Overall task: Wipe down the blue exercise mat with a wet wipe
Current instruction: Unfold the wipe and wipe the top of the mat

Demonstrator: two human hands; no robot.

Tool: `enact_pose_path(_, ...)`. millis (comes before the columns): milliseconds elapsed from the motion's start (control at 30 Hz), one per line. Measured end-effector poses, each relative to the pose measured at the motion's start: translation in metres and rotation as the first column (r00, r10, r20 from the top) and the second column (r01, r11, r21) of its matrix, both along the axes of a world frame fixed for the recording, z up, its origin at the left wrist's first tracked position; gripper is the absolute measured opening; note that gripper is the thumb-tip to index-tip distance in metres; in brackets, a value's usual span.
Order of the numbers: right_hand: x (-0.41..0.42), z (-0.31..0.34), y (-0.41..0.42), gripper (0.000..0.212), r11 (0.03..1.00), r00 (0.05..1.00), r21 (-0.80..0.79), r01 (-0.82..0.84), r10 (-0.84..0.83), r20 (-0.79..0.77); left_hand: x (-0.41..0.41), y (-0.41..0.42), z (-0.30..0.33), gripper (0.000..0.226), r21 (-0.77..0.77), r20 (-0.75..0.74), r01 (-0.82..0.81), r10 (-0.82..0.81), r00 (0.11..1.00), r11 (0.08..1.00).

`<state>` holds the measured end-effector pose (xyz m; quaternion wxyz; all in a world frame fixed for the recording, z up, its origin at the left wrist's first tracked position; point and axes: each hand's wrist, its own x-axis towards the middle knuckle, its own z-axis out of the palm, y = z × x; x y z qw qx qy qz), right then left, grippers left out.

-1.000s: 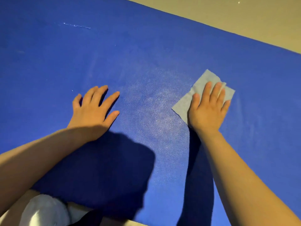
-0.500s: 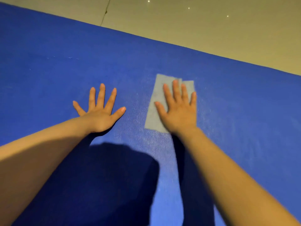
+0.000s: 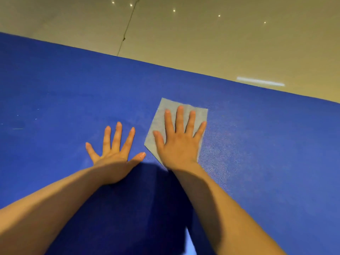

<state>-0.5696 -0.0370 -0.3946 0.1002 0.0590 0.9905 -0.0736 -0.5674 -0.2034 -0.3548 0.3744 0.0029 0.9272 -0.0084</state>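
Since a second ago the right hand (image 3: 179,142) has slid the wet wipe (image 3: 158,129) left beside the left hand (image 3: 115,155). Both hands' fingers (image 3: 180,118) lie straight and spread, gripping nothing, pressed on the blue mat (image 3: 266,144) near its far edge.

A blue mat (image 3: 257,162) lies flat on the beige floor (image 3: 220,43).

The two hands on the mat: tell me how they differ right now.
1. The right hand presses flat on the wet wipe; the left hand rests directly on the blue exercise mat, with nothing under it.
2. The right hand lies farther up the mat, nearer its far edge, than the left hand.
3. The left hand's thumb splays wider than the right hand's.

Both lie palm-down with straight, spread fingers.
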Motion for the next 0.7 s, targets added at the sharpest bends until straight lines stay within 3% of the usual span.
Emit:
enact_pose_path(267, -0.099, 0.011, 0.119, 0.064, 1.000, 0.996, -0.003, -0.004, 0.004, 0.086, -0.003, -0.002, 0.004, 0.071, 0.005, 0.044, 0.027, -0.027, 0.999, 1.000)
enact_pose_path(400, -0.071, 0.011, 0.180, 0.065, 0.957, 0.957, -0.014, 0.289, -0.289, 0.040, -0.001, -0.004, 0.006, 0.075, -0.003, 0.032, 0.052, -0.051, 0.998, 0.999)
enact_pose_path(500, -0.056, 0.009, 0.183, 0.066, 0.827, 0.828, -0.047, 0.561, -0.559, 0.043, -0.002, -0.002, 0.008, 0.074, -0.006, 0.041, 0.057, -0.056, 0.998, 0.998)
enact_pose_path(567, -0.064, 0.010, 0.157, 0.067, 0.768, 0.768, -0.037, 0.640, -0.637, 0.056, -0.003, -0.001, 0.009, 0.072, -0.008, 0.059, 0.050, -0.050, 0.997, 0.999)
enact_pose_path(633, -0.078, 0.009, 0.116, 0.067, 0.837, 0.834, 0.019, 0.546, -0.546, 0.079, -0.004, 0.000, 0.009, 0.071, -0.014, 0.069, 0.060, -0.059, 0.996, 0.998)
enact_pose_path(700, -0.090, 0.010, 0.068, 0.066, 0.955, 0.950, 0.049, 0.293, -0.297, 0.102, -0.004, 0.000, 0.010, 0.070, -0.019, 0.069, 0.072, -0.071, 0.995, 0.997)
